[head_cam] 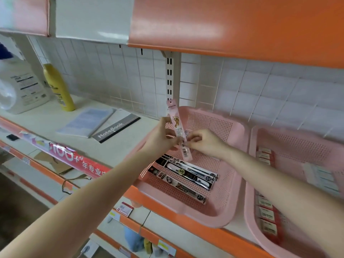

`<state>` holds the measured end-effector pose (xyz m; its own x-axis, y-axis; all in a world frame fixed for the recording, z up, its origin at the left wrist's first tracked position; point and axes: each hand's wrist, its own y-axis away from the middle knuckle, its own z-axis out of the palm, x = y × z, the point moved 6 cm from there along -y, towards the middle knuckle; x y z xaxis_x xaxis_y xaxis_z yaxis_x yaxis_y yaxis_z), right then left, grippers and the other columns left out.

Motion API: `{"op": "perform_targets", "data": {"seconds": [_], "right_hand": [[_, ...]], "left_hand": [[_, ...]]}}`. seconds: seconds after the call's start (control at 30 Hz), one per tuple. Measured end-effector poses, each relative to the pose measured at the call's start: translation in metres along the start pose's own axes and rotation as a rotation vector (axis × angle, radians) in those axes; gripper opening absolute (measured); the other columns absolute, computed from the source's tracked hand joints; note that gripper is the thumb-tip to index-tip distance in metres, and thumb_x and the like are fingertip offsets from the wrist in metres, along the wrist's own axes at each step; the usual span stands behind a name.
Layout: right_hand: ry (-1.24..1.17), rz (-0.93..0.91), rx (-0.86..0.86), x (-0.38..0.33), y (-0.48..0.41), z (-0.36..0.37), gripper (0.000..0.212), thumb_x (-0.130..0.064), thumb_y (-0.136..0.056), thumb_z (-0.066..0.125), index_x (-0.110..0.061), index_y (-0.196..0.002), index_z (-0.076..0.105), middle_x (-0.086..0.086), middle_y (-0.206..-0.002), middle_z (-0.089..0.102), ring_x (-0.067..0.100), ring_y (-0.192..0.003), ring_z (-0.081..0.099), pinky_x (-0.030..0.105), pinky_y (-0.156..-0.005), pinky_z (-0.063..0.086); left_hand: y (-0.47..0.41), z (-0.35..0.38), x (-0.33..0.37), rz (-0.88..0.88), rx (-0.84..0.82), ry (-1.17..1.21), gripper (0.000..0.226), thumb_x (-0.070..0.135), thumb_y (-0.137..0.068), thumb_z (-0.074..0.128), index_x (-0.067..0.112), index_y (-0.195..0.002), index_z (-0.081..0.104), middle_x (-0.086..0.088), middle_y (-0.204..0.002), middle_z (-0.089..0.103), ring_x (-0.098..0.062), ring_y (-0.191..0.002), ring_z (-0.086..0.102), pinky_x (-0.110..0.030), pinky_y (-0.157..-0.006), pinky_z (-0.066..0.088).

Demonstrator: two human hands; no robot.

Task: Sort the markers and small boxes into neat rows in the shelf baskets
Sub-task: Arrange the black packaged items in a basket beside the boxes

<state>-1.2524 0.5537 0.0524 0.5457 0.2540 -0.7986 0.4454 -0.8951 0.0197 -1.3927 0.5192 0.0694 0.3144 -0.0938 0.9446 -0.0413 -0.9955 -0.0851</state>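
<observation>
Tilting nearly upright over a pink basket (237, 183), a pink marker pack (178, 127) is pinched at its middle by the left hand (160, 138) and lower down by the right hand (204, 144). Black packs (186, 175) lie in the basket beneath.

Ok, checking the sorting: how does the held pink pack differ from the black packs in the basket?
The pink pack is pale pink; the black packs are dark with white print. The pink pack is held near upright by the left hand and right hand; the black packs lie flat, side by side, in the basket. Both are long and narrow.
</observation>
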Motion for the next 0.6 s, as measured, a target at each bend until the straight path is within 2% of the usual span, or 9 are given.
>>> {"op": "perform_targets", "data": {"seconds": [0.1,0.2,0.3,0.4,0.53,0.6], "right_hand": [[0.068,-0.042,0.077,-0.004,0.001,-0.006,0.006,-0.014,-0.081,0.071,-0.017,-0.086,0.068,-0.003,-0.083,0.069,0.012,-0.075,0.066,0.026,-0.071,0.054],[0.242,-0.126,0.140,-0.010,0.009,-0.005,0.009,-0.013,-0.080,0.071,-0.014,-0.082,0.062,-0.011,-0.069,0.058,0.005,-0.057,0.054,0.019,-0.054,0.045],[0.423,-0.242,0.079,-0.018,0.013,0.009,0.011,-0.015,-0.080,0.068,-0.016,-0.081,0.056,-0.011,-0.069,0.050,0.007,-0.060,0.048,0.030,-0.060,0.043],[0.565,-0.352,0.061,-0.025,0.012,0.016,0.012,-0.021,-0.080,0.068,-0.019,-0.084,0.056,-0.009,-0.079,0.054,0.009,-0.069,0.050,0.032,-0.065,0.047],[0.268,-0.236,0.116,-0.016,0.008,0.005,0.023,-0.032,-0.081,0.073,-0.024,-0.093,0.054,-0.014,-0.079,0.058,-0.001,-0.069,0.055,0.016,-0.063,0.044],[0.142,-0.146,0.080,-0.008,0.003,0.003,0.022,-0.030,-0.082,0.071,-0.025,-0.098,0.057,-0.009,-0.085,0.064,0.003,-0.079,0.060,0.017,-0.071,0.047]], "left_hand": [[-0.002,-0.007,-0.001,0.026,0.070,0.092,0.046,0.005,-0.083,0.068,0.018,-0.116,0.038,-0.003,-0.094,0.065,-0.017,-0.081,0.068,-0.038,-0.070,0.059],[-0.003,-0.012,-0.003,0.044,0.146,0.157,0.046,0.009,-0.081,0.070,0.018,-0.115,0.041,-0.002,-0.095,0.064,-0.016,-0.079,0.068,-0.035,-0.067,0.059],[-0.003,-0.007,-0.006,0.022,0.113,0.150,0.031,0.013,-0.081,0.071,0.018,-0.105,0.053,-0.005,-0.090,0.067,-0.019,-0.079,0.069,-0.033,-0.066,0.059],[-0.002,-0.007,-0.006,0.026,0.121,0.092,0.008,0.010,-0.086,0.066,0.015,-0.090,0.062,-0.006,-0.082,0.069,-0.016,-0.074,0.070,-0.026,-0.063,0.058],[-0.003,-0.014,-0.005,-0.010,0.157,0.192,0.012,0.003,-0.088,0.061,0.014,-0.082,0.062,-0.005,-0.076,0.067,-0.008,-0.066,0.068,-0.019,-0.060,0.054],[-0.002,-0.013,-0.003,-0.009,0.152,0.229,0.013,0.002,-0.088,0.061,0.014,-0.087,0.060,-0.004,-0.075,0.066,-0.008,-0.065,0.068,-0.018,-0.059,0.054]]}}
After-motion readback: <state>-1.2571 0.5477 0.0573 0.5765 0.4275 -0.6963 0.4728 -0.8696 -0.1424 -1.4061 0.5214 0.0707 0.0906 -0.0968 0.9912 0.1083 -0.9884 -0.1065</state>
